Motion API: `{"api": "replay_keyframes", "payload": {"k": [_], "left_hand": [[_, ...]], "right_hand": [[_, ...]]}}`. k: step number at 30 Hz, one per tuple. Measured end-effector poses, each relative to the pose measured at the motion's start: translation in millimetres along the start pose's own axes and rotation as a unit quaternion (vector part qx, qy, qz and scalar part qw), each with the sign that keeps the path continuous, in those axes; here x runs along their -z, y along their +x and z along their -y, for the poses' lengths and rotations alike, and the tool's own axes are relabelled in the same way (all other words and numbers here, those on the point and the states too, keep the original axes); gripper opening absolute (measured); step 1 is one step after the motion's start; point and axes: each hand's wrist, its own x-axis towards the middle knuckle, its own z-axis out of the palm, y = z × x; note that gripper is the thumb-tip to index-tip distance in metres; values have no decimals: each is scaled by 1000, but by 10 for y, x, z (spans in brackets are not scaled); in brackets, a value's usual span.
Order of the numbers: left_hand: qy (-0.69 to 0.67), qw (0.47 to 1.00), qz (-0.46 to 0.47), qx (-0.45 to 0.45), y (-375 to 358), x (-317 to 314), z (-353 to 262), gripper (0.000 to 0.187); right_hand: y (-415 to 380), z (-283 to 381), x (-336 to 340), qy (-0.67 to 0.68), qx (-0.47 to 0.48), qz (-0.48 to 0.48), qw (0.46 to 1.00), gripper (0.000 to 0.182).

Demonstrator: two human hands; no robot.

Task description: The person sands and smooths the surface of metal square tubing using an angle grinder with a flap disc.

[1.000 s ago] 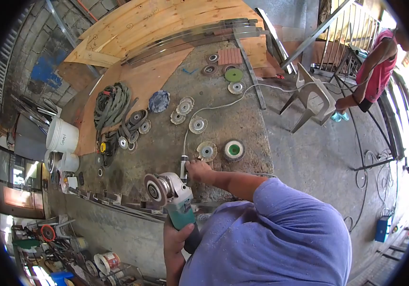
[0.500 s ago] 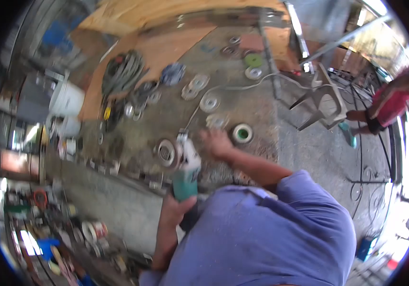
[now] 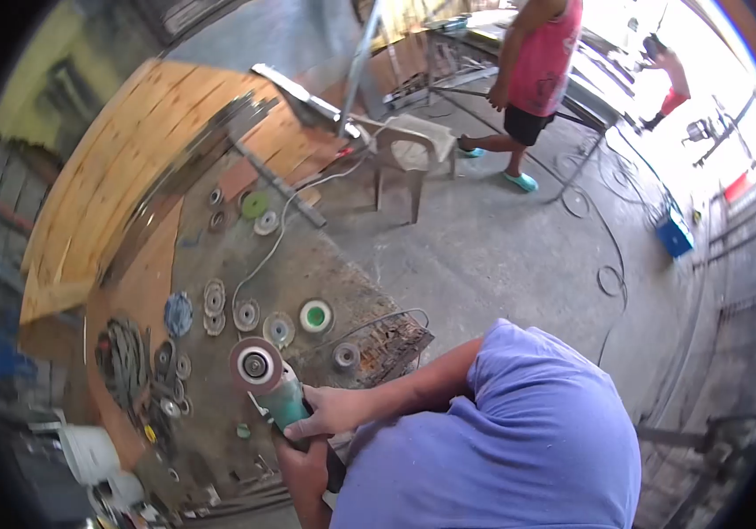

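Note:
An angle grinder (image 3: 284, 404) with a teal body sits in both my hands, tilted, over the worktable. Its reddish-brown disc (image 3: 241, 357) faces up, with a metal nut at the centre. My left hand (image 3: 303, 463) is wrapped round the body from below, partly hidden by the other hand. Across the top of the body lies my right hand (image 3: 329, 411), closed on it with the thumb over the teal part. Just beyond the disc are a round roll with a green centre (image 3: 315, 316) and a pale grinding disc (image 3: 278, 330).
On the worktable (image 3: 219, 432) lie several discs, a coiled cable (image 3: 124, 357) and a blue cloth (image 3: 178, 313). A plastic chair (image 3: 407, 159) stands behind it. One person in a pink top (image 3: 543, 62) is beside the chair; another person (image 3: 670, 79) is farther off. White buckets (image 3: 89, 451) are at left.
My right hand has left the tabletop and closed on the grinder beside my left hand. The view has swung right. The person in pink appears nearer the chair.

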Motion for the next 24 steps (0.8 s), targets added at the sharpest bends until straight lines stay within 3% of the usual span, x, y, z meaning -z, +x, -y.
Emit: {"api": "replay_keyframes", "payload": {"k": [1,4,9,13,16,17,19,21,24], "left_hand": [[-30,998,57,13,-22,71,-21,61],[47,987,105,-108,-110,283,-1,62],[-205,948,229,-80,212,454,828,77],[-335,849,403,-72,-527,220,255,84],[-437,760,480,-32,-744,-27,750,82],[-498,736,457,28,-939,-112,816,81],[-443,782,435,56,-1067,-196,995,83],[-435,783,441,60,-1195,-173,1142,75],[-540,647,517,150,-1543,-59,1078,67]], "right_hand": [[-31,-26,-46,25,2,-12,1000,79],[-339,-184,-248,42,22,-53,997,80],[-753,-507,-974,108,72,-131,983,85],[-1062,-781,-1623,84,33,-169,981,86],[-1397,-1071,-1940,-87,8,-228,970,87],[-1553,-1099,-2033,-155,-18,-233,960,82],[-1849,-1186,-2151,-229,-4,-183,956,77],[-2188,-1170,-2262,-297,1,-167,940,66],[-2618,-1309,-2334,-299,6,-206,932,59]]}}
